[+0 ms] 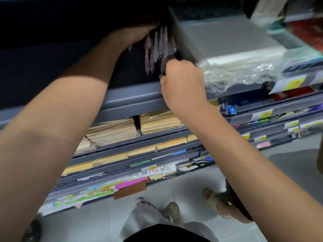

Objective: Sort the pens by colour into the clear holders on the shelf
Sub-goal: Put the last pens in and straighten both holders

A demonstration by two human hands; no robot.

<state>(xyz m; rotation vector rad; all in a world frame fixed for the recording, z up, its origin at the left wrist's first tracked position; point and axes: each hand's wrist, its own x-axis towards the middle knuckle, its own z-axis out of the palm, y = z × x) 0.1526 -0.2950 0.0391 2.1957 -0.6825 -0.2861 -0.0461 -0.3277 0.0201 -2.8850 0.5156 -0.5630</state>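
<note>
Head view is looking down on the pens [158, 48], a pale pinkish bunch lying just behind the shelf lip [132, 98], their long axes running away from the lip into the dark recess. The right hand [181, 81] is working nearer, directly above the lip, its fingers curling and pinching the near ends of one or two pens. The left hand [139, 33] is reaching deeper beyond the lip, to the bunch's far ends. Its fingers are disappearing into shadow, so I cannot tell whether it is gripping anything. The hands are apart, one at each end. A slanted panel [183, 41] behind the lip, right of the pens, may be a holder wall. Blur is hiding the pen colours and the holders.
</note>
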